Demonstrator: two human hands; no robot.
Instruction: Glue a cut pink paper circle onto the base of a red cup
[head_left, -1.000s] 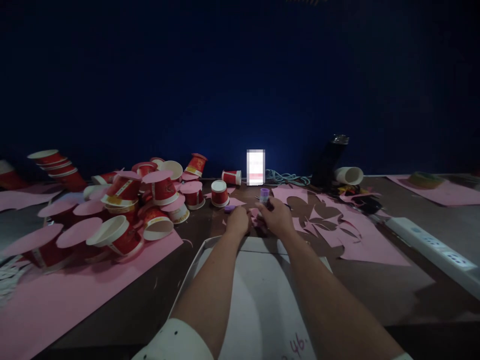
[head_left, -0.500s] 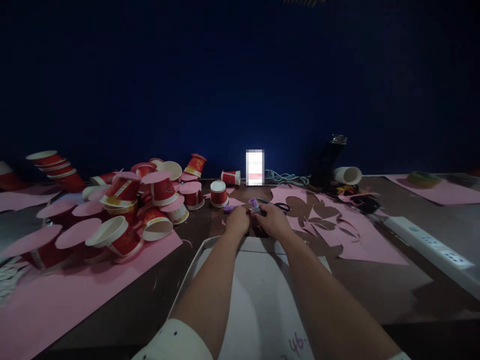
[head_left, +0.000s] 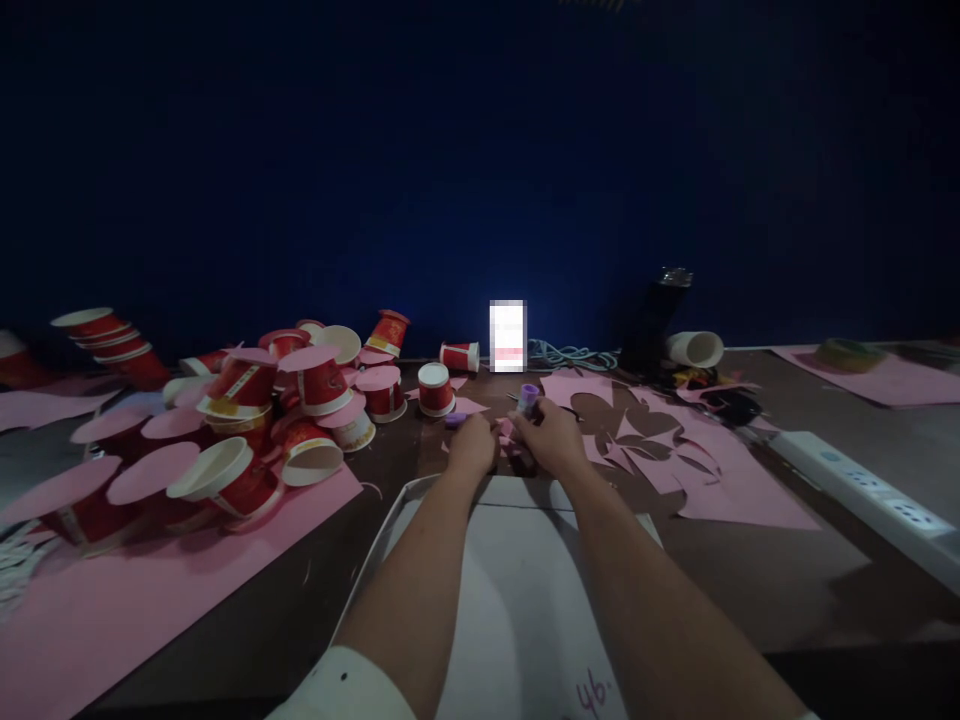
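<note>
My right hand [head_left: 555,437] is closed round a purple glue stick [head_left: 529,396], its purple end pointing up. Just left of it, my left hand [head_left: 472,445] has its fingers pressed down at a small pink paper piece [head_left: 508,432] that shows between both hands. A purple cap [head_left: 454,420] lies on the table behind the left hand. Behind that stands an upturned red paper cup [head_left: 435,391] with a white base. Dark scissors, mostly hidden by the right hand, lie behind it. Below my forearms is a white box lid [head_left: 517,590] with handwriting.
Several red paper cups topped with pink discs [head_left: 311,370] crowd the left on a pink sheet [head_left: 150,620]. Cut pink scraps [head_left: 712,480] spread right of my hands. A white power strip [head_left: 847,490], a tipped white cup [head_left: 696,349] and a lit, blurred-out screen [head_left: 508,335] are also there.
My right hand has moved slightly right and up with the glue stick, away from the left hand. More of the pink paper between them shows now.
</note>
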